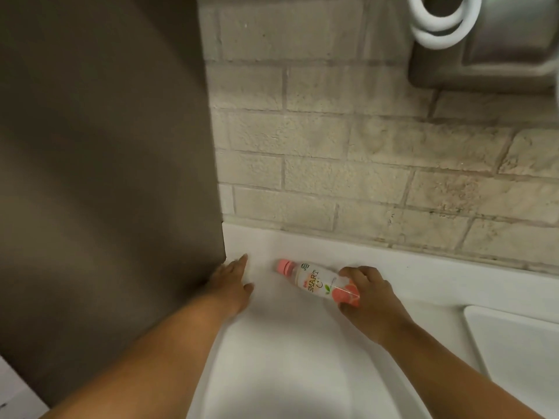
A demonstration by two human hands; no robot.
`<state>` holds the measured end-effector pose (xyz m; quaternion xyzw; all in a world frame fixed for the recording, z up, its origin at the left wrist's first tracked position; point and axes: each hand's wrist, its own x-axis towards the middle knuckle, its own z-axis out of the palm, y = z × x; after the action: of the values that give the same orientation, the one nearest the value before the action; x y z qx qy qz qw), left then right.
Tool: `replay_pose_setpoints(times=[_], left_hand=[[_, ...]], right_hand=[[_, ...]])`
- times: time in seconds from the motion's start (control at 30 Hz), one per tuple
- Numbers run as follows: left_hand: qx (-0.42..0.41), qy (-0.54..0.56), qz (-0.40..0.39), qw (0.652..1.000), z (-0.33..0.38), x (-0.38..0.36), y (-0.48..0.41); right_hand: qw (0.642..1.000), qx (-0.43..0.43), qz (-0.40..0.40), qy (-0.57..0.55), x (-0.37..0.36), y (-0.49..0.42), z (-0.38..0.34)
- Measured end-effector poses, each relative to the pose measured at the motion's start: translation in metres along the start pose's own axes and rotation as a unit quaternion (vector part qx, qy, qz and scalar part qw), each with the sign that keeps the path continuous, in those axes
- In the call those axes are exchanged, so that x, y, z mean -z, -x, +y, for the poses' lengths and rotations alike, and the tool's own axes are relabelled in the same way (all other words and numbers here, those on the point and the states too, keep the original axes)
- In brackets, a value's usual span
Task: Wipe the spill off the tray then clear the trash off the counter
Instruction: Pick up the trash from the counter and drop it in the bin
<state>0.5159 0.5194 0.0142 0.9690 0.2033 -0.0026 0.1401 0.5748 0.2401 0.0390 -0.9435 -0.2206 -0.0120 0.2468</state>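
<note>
A small plastic bottle (pixel 314 281) with a pink cap and a pink-and-white label lies on its side on the white counter (pixel 290 343), cap pointing left, near the back wall. My right hand (pixel 367 293) grips its bottom end, fingers curled over it. My left hand (pixel 233 282) lies flat on the counter to the bottle's left, fingers straight, beside the edge of a dark panel. No tray with a spill shows in the view.
A tall dark brown panel (pixel 106 161) fills the left side. A beige brick wall (pixel 348 146) backs the counter. A metal paper dispenser (pixel 484 40) with a white roll hangs at the top right. A white recessed basin edge (pixel 514 343) sits at the right.
</note>
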Motion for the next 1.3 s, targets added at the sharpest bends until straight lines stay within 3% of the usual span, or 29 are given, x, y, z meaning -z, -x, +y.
replay_pose_setpoints(times=[0.23, 0.5, 0.63, 0.77, 1.13, 1.3], left_hand=[[0.002, -0.029, 0.077, 0.997, -0.001, 0.001, 0.009], [-0.012, -0.036, 0.059, 0.998, -0.002, 0.015, 0.061], [0.004, 0.046, 0.059, 0.997, -0.008, 0.010, 0.114], [0.008, 0.050, 0.052, 0.997, -0.006, 0.011, 0.178], [-0.056, 0.128, 0.048, 0.989, -0.045, 0.074, 0.371], [-0.071, 0.133, -0.037, 0.988, -0.085, 0.100, 0.455]], right_hand=[[0.999, -0.010, -0.028, 0.020, 0.001, 0.005, 0.008], [0.984, -0.011, -0.007, -0.178, 0.016, 0.048, 0.004], [0.931, -0.043, -0.064, -0.356, 0.027, 0.098, -0.014], [0.894, -0.051, -0.101, -0.434, 0.037, 0.142, -0.035], [0.894, 0.044, -0.196, -0.401, 0.079, 0.242, -0.100], [0.906, 0.091, -0.248, -0.330, 0.077, 0.299, -0.148]])
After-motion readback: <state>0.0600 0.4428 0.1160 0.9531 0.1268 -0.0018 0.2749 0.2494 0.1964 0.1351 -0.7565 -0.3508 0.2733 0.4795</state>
